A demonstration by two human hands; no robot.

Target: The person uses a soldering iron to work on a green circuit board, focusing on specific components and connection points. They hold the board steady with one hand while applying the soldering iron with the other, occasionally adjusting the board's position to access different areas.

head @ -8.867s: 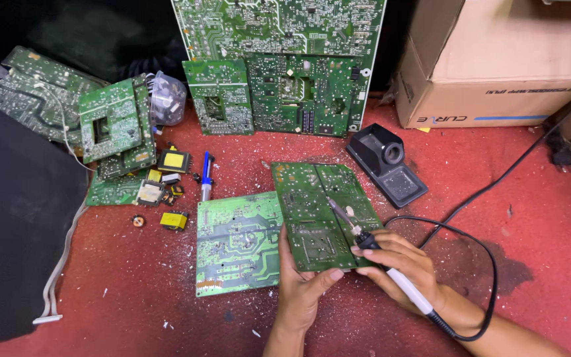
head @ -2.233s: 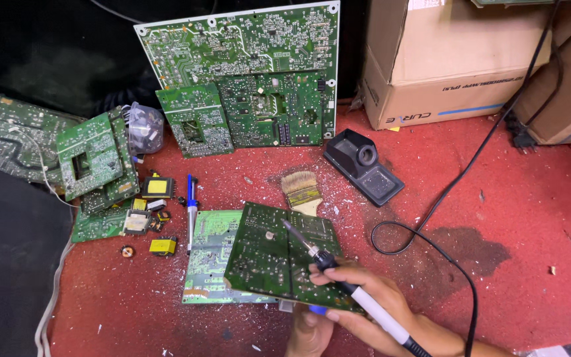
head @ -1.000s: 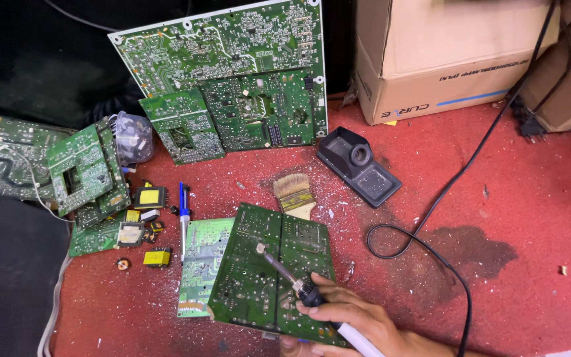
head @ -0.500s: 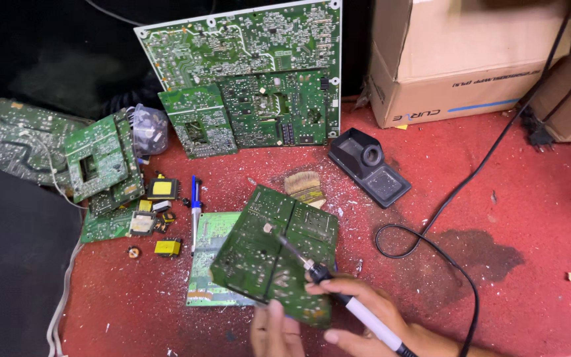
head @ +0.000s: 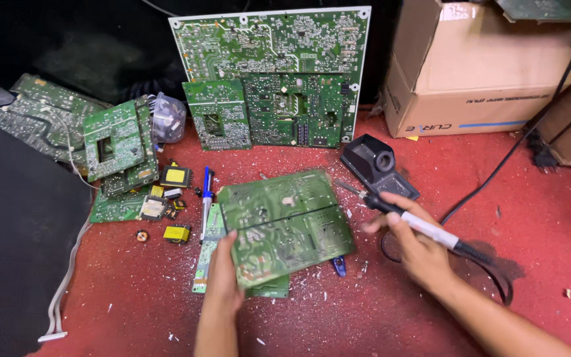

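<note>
My left hand (head: 221,271) grips the near left edge of a green circuit board (head: 284,223) and holds it tilted above the red floor. Beneath it lies another green board (head: 207,254), mostly covered. My right hand (head: 415,246) holds a soldering iron (head: 410,221) with a black grip and white handle. Its tip points left, just off the board's right edge and apart from it. A black cable (head: 484,192) runs from the iron toward the back right.
A black soldering iron stand (head: 378,165) sits behind the iron. Large green boards (head: 272,73) lean against the back; more boards (head: 107,142) and yellow components (head: 176,176) lie at left. A blue desoldering pump (head: 206,201) lies beside the held board. Cardboard boxes (head: 470,73) stand at right.
The soldering iron has lifted off the board and moved right, beside the stand. My left hand has come forward onto the board's left edge and swung the board flatter.
</note>
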